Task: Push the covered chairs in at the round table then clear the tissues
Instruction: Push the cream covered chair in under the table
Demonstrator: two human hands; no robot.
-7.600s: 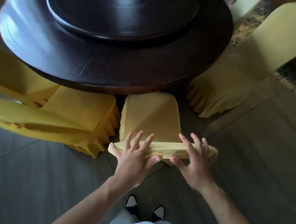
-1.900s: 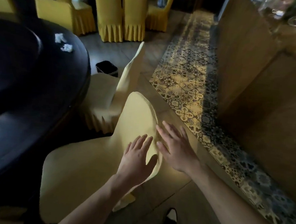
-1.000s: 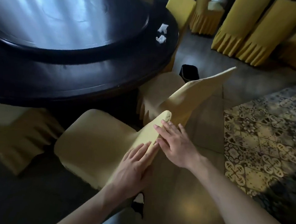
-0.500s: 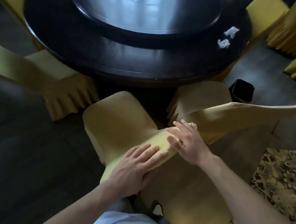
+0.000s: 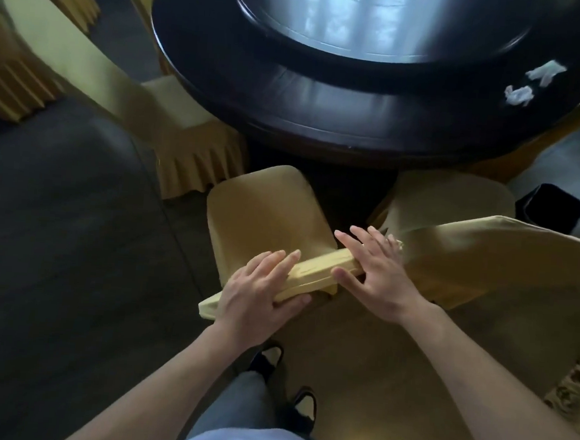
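A chair in a yellow cover (image 5: pixel 265 211) stands in front of me, its seat pointing at the dark round table (image 5: pixel 323 119). My left hand (image 5: pixel 263 293) rests flat along the top of its backrest, thumb on the near side. My right hand (image 5: pixel 378 267) lies with straight fingers on the right end of the same backrest. Two crumpled white tissues (image 5: pixel 518 95) (image 5: pixel 546 72) lie on the table's right part, beside the raised turntable (image 5: pixel 381 23).
Another covered chair (image 5: pixel 478 253) stands close on the right, its backrest slanting outward. A third (image 5: pixel 172 115) sits at the table's left. A black bin (image 5: pixel 550 210) is on the floor at the right. A patterned rug edge (image 5: pixel 575 387) shows bottom right.
My view has swung round to face the table squarely, and the chair now points straight at it. Both hands have stayed on the backrest, shifting from its back face to its top edge.
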